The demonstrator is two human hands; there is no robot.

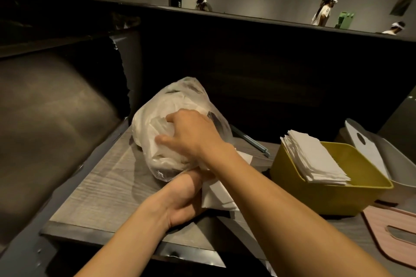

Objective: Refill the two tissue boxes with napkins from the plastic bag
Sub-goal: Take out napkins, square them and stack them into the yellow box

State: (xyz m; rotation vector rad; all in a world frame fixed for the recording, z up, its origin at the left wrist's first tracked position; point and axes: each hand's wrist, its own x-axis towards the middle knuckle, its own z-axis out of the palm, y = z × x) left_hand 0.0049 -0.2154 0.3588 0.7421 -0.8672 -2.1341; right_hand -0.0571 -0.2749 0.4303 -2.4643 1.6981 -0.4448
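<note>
R hand [191, 135] on plastic bag [157, 128], L hand [186, 195] fingers hidden under it

Counting what's showing: 1 plastic bag [177, 128], 2 tissue boxes, yellow box [333, 195] and white box [403, 171]; 2 loose lids, white lid [367, 146] and pink lid [396, 231]; 2 napkin stacks, boxed stack [315, 159] and table stack [219, 195]; 2 hands, left hand [184, 200] and right hand [191, 135].

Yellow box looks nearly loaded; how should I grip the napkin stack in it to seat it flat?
Pinch the napkin stack by its raised far end, coming from above. It leans on the yellow box rim there, so both faces are exposed; the low end sits inside.
</note>
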